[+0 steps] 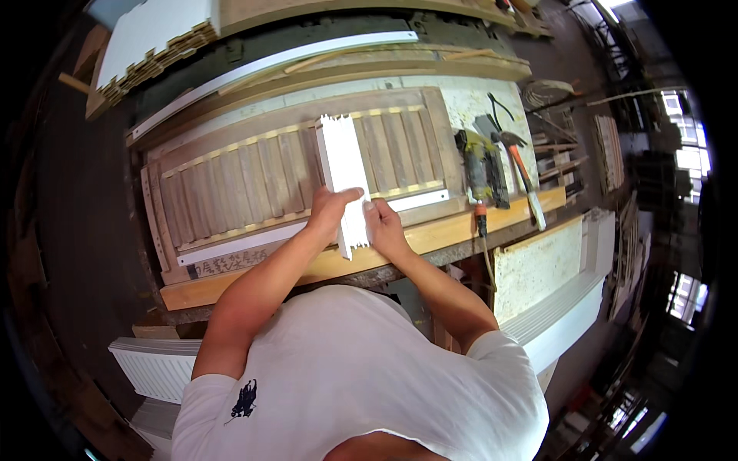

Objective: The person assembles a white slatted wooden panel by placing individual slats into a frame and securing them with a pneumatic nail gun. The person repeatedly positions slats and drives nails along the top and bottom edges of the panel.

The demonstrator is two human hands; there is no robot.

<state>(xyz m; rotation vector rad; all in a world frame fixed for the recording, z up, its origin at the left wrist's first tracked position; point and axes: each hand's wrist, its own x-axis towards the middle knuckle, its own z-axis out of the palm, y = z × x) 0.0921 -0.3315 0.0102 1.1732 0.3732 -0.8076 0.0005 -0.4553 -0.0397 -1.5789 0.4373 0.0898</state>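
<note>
A bundle of white slats [344,157] with uneven ends stands out lengthwise in front of me, over a slotted wooden frame [254,180]. My left hand [332,209] wraps around the bundle's left side, its thumb across the top face. From the right, my right hand [383,225] presses on the same bundle near its closer end, fingers curled. The frame lies flat on the workbench, with a row of wooden dividers between its rails. A white strip [238,244] runs along its near rail, passing beneath the bundle.
Right of the frame lie a nail gun [480,170] with a hose, a hammer [523,165] with an orange-and-black handle, and pliers [501,109]. White boards are stacked [157,38] at the far left. A long yellowish beam [430,230] edges the bench near me.
</note>
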